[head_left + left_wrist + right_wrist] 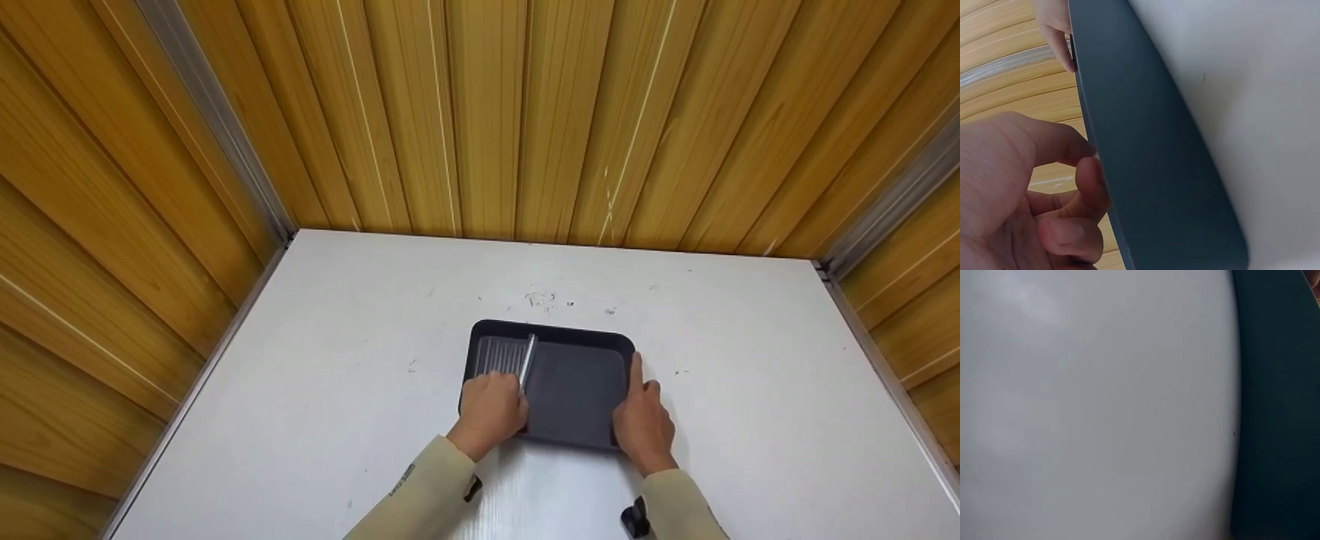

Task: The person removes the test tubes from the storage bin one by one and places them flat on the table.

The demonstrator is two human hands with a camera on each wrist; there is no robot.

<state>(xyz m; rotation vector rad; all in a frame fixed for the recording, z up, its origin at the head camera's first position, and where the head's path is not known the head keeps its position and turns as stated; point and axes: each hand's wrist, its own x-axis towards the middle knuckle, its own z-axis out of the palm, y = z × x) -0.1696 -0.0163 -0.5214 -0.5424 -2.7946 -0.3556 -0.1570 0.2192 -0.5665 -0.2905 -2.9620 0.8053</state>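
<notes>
A dark rectangular tray [574,397] lies on the table, with a ribbed section at its left and a smooth floor to the right. My left hand [489,409] is over the near left part, curled around a slim silvery rod [529,356] that slants up toward the tray's far side. In the left wrist view, the left fingers [1086,180] are bent close at the rim. My right hand [646,426] grips the tray's right side near the front corner, its index finger stretched along the rim. The right wrist view shows the tray's dark outer wall [1280,405].
The white table [360,322] carries small dark scuff marks [541,300] beyond the tray. Wood-patterned panels [487,120] rise behind it and on both sides, with metal posts [217,112] at the corners.
</notes>
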